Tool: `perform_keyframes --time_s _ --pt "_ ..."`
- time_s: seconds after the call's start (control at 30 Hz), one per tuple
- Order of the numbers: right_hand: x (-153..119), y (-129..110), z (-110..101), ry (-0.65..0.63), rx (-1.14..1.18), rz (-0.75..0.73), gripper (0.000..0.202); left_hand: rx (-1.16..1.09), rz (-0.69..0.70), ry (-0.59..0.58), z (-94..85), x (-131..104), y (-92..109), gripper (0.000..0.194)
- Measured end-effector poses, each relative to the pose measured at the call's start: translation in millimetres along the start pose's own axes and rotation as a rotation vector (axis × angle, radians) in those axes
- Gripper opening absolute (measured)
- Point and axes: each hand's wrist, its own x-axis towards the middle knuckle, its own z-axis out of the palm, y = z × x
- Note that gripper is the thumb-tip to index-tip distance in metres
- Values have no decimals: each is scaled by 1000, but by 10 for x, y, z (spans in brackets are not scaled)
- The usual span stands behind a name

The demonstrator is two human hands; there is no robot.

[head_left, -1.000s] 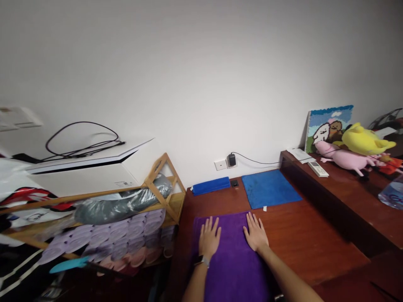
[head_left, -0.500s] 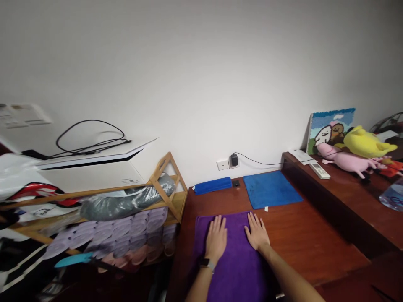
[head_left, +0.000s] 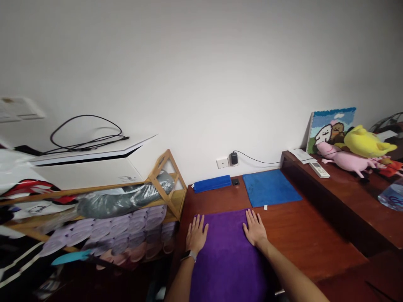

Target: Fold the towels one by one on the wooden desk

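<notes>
A purple towel (head_left: 227, 251) lies spread flat on the reddish-brown wooden desk (head_left: 315, 235); its near end runs out of view at the bottom. My left hand (head_left: 197, 235) rests palm down on its far left corner, fingers stretched out, with a watch on the wrist. At the far right corner my right hand (head_left: 255, 230) lies flat, fingers spread. Behind the towel are a folded blue cloth (head_left: 212, 183) by the wall and a flat blue cloth (head_left: 271, 188) to the right, with a small white tag at its near edge.
Left of the desk stands a wooden rack (head_left: 179, 205) holding purple slippers (head_left: 132, 226) and a plastic-wrapped grey roll (head_left: 126, 199). A raised ledge on the right bears a remote control (head_left: 319, 170), plush toys (head_left: 341, 158) and a bottle (head_left: 392, 196). A black charger (head_left: 234, 157) sits in the wall socket.
My left hand has slid left across the purple towel to its left corner. The right hand stays near the right corner, almost unmoved. The view has shifted slightly.
</notes>
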Motion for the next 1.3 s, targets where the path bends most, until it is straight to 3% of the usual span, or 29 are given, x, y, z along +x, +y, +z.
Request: perform_keyframes --time_s 0.1,0.43,0.67,0.77,0.83,0.97,1.1,1.2,1.3 --pt "116 -37 18 0 17 10 72 21 -20 2 32 18 -147 63" --pt "197 -53 84 20 8 53 72 31 -63 23 61 115 -94 64" --pt "283 -64 -92 -109 53 94 73 58 -66 20 -143 51 -41 63" --pt "232 -98 -251 -140 122 103 69 43 22 57 -281 -117 139 62" --pt "85 -161 -283 -54 148 121 66 -6 142 90 -320 -293 364 59" --pt "-449 -317 -74 158 122 137 65 -120 309 81 -221 -643 923 56" --pt "-876 -309 171 87 86 166 66 -180 318 -16 -84 -788 1312 55" --pt "-958 -233 166 27 73 139 66 -187 309 -35 -74 -780 1350 56" --pt "-943 -208 91 14 73 150 67 -149 257 -26 -90 -766 1126 57"
